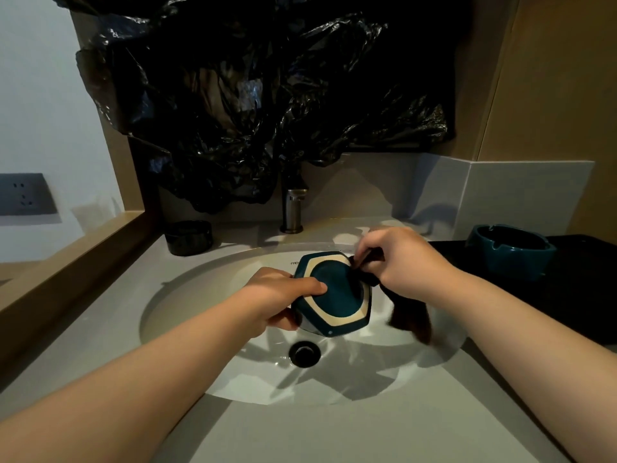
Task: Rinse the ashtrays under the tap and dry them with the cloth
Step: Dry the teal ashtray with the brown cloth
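Teal ashtray is held over the sink, underside facing up. Left hand grips its left edge, thumb across the base. Right hand pinches the dark cloth at the upper-right rim. The cloth's tail is blurred, probably mid-wipe.

Crumpled black plastic sheet hangs across the back wall, its lower edge drooping to the grey backsplash. A dark socket sits on the white wall at far left. A wooden ledge runs diagonally along the left side of a grey tabletop. Set into the tabletop is an oval white sink, with a round black drain at its bottom. Wood panelling covers the right wall.
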`<action>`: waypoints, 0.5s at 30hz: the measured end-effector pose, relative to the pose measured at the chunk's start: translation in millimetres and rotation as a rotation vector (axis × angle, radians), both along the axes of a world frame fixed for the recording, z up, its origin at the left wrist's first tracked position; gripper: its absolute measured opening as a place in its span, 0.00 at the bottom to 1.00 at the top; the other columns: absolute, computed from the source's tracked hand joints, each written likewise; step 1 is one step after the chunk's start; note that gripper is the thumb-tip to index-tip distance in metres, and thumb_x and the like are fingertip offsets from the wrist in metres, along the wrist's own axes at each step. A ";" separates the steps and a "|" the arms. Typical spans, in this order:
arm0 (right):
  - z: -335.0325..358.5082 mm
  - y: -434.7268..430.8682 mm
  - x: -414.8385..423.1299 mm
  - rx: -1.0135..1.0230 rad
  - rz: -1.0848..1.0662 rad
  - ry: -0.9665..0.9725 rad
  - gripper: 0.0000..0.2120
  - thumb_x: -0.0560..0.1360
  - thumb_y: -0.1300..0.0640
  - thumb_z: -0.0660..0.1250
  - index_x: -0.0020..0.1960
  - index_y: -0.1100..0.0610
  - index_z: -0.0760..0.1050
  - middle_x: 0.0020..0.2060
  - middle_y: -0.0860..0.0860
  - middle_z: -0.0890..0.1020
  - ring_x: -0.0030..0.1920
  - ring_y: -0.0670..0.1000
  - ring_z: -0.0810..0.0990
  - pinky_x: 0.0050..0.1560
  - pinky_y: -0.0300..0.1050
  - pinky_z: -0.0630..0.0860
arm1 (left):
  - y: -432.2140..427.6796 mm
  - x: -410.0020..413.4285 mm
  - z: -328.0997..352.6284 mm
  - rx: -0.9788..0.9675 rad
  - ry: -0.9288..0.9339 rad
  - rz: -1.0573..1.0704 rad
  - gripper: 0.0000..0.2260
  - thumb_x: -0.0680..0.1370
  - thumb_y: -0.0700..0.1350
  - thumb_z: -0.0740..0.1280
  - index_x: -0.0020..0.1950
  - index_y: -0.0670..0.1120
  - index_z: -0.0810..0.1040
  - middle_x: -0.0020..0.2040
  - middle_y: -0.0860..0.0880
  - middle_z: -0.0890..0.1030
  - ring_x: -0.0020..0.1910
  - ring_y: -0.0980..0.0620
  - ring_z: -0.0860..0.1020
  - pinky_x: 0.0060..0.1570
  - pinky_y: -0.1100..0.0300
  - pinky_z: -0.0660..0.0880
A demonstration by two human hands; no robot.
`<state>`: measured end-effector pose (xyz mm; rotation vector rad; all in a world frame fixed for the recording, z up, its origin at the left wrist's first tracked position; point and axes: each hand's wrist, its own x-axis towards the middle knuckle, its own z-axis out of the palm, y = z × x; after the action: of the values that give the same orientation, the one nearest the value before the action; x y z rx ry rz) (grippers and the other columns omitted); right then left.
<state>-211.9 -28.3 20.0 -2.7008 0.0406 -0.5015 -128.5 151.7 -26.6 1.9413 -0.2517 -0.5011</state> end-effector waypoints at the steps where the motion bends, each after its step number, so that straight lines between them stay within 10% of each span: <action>1: 1.0 3.0 -1.0 0.052 -0.001 -0.046 0.11 0.72 0.62 0.70 0.52 0.50 0.79 0.47 0.46 0.79 0.49 0.49 0.78 0.54 0.43 0.75 | 0.0 -0.1 0.4 -0.005 0.006 0.001 0.19 0.68 0.52 0.76 0.52 0.40 0.81 0.43 0.40 0.83 0.31 0.45 0.79 0.38 0.57 0.80; 15: 1.0 27.1 3.6 -0.256 -0.029 0.083 0.13 0.75 0.60 0.66 0.59 0.52 0.78 0.52 0.49 0.72 0.51 0.54 0.75 0.53 0.49 0.76 | -2.4 -4.8 6.5 -0.108 -0.115 0.159 0.11 0.68 0.49 0.76 0.46 0.45 0.82 0.40 0.44 0.84 0.33 0.48 0.79 0.37 0.57 0.79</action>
<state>-208.3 -1.1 21.0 -2.9745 0.0412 -0.4279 -133.4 149.4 -20.1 1.8687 -0.1919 -0.2666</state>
